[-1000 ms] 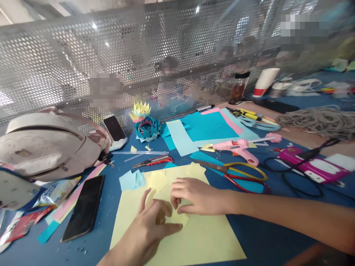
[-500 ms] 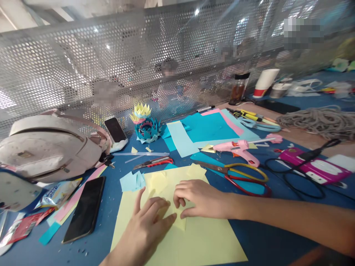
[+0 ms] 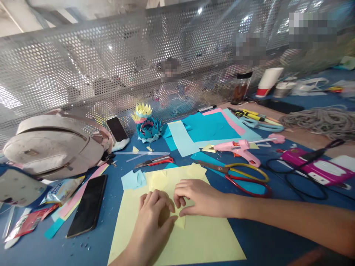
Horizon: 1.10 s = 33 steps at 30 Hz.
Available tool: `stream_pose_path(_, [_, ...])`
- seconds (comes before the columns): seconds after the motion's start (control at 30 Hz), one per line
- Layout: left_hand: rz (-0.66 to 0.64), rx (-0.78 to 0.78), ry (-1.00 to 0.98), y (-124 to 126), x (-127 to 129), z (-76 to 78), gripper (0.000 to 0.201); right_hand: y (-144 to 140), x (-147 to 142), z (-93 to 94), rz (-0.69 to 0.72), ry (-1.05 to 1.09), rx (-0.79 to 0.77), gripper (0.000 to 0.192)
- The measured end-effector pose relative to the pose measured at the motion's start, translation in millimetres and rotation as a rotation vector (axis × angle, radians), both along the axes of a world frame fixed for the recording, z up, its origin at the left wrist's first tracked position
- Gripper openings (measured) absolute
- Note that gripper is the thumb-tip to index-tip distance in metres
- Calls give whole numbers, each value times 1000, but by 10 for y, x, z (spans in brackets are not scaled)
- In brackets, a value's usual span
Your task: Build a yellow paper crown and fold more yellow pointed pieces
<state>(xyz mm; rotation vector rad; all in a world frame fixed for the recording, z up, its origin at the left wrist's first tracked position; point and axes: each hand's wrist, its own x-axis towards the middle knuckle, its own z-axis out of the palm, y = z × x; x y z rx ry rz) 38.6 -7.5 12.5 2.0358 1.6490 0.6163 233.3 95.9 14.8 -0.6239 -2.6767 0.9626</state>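
Note:
A small piece of pale yellow paper (image 3: 181, 222) lies over a larger yellow sheet (image 3: 205, 242), between my two hands. My left hand (image 3: 152, 214) is curled, its thumb and fingertips closed on the small piece's left side. From the right, my right hand (image 3: 199, 197) bends its fingers and thumb onto the same piece; part of it is hidden under the fingertips. Beyond my hands, loose yellow paper pieces (image 3: 158, 180) rest on the sheet's far part. Light blue paper pieces (image 3: 134, 180) sit at its far left corner.
Scissors (image 3: 227, 170) and a pink glue gun (image 3: 238, 147) lie at right. A utility knife (image 3: 154, 162) and a folded paper flower (image 3: 148, 127) are farther back. A phone (image 3: 87, 207) and backpack (image 3: 55, 147) occupy the left; a perforated metal panel (image 3: 124, 74) stands behind.
My left hand's raised index finger has come down and curled in with the other fingers near the small yellow paper. My right hand is almost unmoved. The view has shifted slightly.

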Motion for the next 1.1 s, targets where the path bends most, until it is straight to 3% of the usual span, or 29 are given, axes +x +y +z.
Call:
stream_pose_path(0.27, [41, -31, -54, 13, -10, -50, 29, 6, -1, -24, -30, -2, -1, 21])
stream_pose_path(0.53, [-5, 19, -79, 1, -44, -90, 32, 3, -4, -13, -43, 14, -19, 25])
stream_pose_path(0.83, [5, 71, -64, 9, 3, -80, 33, 12, 11, -41, 5, 24, -6, 13])
stream_pose_path(0.93, [7, 113, -47, 2, 1, -71, 27, 22, 27, -16, 20, 23, -22, 10])
stream_pose_path(1.1, [-94, 201, -19, 16, -72, -81, 16, 48, 59, -4, 96, 64, 19, 8])
